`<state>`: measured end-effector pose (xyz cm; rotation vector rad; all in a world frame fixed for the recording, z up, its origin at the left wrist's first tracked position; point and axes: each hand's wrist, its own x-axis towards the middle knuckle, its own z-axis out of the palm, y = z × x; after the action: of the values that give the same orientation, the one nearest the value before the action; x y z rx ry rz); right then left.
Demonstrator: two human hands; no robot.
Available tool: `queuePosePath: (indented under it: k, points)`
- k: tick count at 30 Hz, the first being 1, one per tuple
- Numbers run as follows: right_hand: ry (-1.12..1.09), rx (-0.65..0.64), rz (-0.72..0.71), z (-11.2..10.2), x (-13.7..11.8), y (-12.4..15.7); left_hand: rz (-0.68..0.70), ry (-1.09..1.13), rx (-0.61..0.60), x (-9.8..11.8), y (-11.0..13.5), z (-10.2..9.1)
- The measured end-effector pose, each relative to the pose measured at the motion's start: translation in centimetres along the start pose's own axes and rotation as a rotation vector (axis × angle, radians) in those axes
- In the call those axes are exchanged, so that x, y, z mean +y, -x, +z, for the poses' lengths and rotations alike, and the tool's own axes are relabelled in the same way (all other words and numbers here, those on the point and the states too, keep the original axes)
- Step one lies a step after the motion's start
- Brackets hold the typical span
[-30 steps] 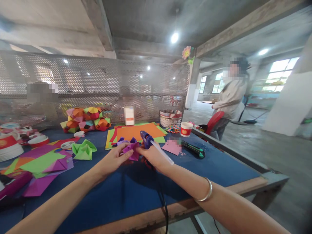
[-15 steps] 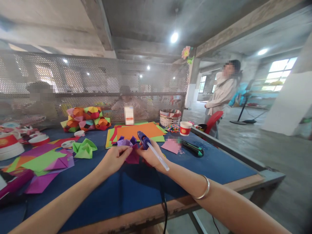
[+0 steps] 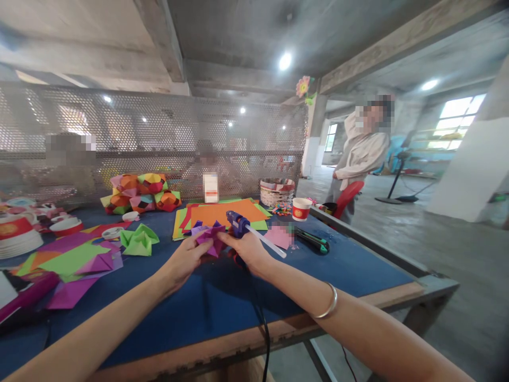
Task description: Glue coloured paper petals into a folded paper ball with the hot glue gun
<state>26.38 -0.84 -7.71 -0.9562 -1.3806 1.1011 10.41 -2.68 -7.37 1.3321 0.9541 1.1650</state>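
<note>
Two hands meet: left hand (image 3: 183, 261) pinches purple folded paper (image 3: 210, 240); right hand (image 3: 249, 250) grips glue gun (image 3: 238, 223), now tilted flatter.

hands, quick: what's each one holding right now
Left hand: closed on the purple folded paper.
Right hand: closed around the blue glue gun, its fingers touching the paper.

On table (image 3: 318, 270): paper flower (image 3: 210, 240) left of glue gun (image 3: 238, 225); paper stack (image 3: 222, 214) behind; cup (image 3: 301, 209) farther right.

Glue gun (image 3: 238, 224) handle hidden inside right hand (image 3: 249, 250)
</note>
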Motion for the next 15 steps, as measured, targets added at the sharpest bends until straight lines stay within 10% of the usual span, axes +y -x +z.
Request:
queuePosePath:
  k: [15]
  points:
    - [0.256,-0.038,-0.359,-0.5,2.0,-0.8,-0.146,-0.133,-0.024,-0.1,-0.2,-0.2]
